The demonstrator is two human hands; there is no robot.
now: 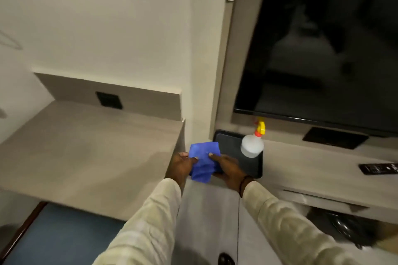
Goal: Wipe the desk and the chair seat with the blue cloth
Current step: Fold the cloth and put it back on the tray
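The blue cloth [204, 160] is bunched between both my hands, just off the right end of the pale desk [86, 152]. My left hand [181, 166] grips its left side and my right hand [228, 170] grips its right side, with thumbs on top. Both hands hover above the gap between the desk and the cabinet. The chair seat [64, 236], blue with a dark wooden rim, shows at the lower left under the desk's front edge.
A clear spray bottle [252, 145] with a yellow and red trigger stands on a dark tray [232, 142] on the cabinet top. A large dark TV screen [323, 49] hangs above. A remote [379, 168] lies at the right. A black wall socket [108, 100] sits behind the desk.
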